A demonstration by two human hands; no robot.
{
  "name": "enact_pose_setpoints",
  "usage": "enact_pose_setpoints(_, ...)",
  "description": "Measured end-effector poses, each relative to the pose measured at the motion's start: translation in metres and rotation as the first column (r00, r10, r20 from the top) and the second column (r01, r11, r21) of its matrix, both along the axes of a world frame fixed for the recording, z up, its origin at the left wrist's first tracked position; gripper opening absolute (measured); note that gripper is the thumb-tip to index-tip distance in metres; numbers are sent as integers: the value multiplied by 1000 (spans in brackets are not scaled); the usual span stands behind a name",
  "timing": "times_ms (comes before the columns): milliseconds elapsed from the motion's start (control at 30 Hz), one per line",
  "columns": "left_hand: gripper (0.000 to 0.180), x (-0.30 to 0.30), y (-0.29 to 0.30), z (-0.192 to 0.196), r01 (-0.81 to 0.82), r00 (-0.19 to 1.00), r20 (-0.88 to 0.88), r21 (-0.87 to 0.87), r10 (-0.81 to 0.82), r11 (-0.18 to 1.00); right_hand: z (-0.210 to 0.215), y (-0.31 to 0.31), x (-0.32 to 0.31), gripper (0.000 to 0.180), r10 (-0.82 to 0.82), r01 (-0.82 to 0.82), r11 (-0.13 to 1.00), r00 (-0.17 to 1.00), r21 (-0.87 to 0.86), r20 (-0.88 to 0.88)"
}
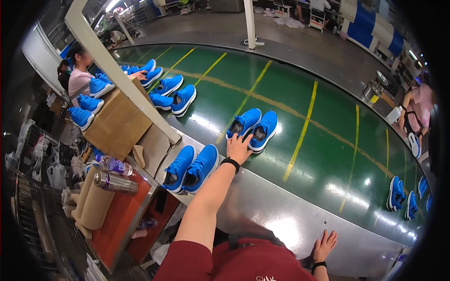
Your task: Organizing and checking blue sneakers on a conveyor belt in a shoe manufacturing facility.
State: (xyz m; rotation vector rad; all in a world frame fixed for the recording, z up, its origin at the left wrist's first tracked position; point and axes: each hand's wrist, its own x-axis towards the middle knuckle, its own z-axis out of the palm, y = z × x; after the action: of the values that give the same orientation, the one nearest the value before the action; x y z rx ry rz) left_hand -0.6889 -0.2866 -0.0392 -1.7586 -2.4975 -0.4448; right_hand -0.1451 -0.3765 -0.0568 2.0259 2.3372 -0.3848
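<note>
Blue shoes [266, 126] on belt [323, 175]; cardboard box [117, 126], contents hidden; left hand [239, 149] at shoes, right hand [323, 246] on ledge [262, 196], fingers spread on both

A green conveyor belt [323, 164] crossed by yellow stripes carries a pair of blue lace-up shoes with white soles [266, 126] near its closer edge, more blue shoes [185, 99] clustered at left, and another blue group [396, 193] at far right. Alongside, a shiny silver metal ledge [276, 201] bears a second blue pair [200, 166] and a person's resting right hand [324, 246].
</note>
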Motion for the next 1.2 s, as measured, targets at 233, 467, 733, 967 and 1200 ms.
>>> enact_pose_setpoints(233, 54, -6, 16, 6, 190, 980, 29, 164, -197, 968, -7, 2, -19, 50, -179, 179, 984, 981, -1, 70)
enact_pose_setpoints(467, 35, -6, 21, 18, -5, 999, -34, 81, 8, 997, -4, 0, -22, 50, -222, 228, 972, 971, -56, 87)
enact_pose_setpoints(733, 42, -10, 35, 33, 109, 994, 13, -357, -111, 928, -4, 5, -32, 52, -207, 211, 977, 974, -30, 87)
enact_pose_setpoints(967, 46, 98, -31, 40, 224, 911, 379, -116, -165, 968, -2, -3, -28, 52, -211, 212, 977, 970, 5, 121)
enact_pose_setpoints(1200, 40, 194, -112, 72, 317, 872, 439, -167, -217, 934, 11, 14, -61, 48, -42, 66, 998, 765, 13, -643)
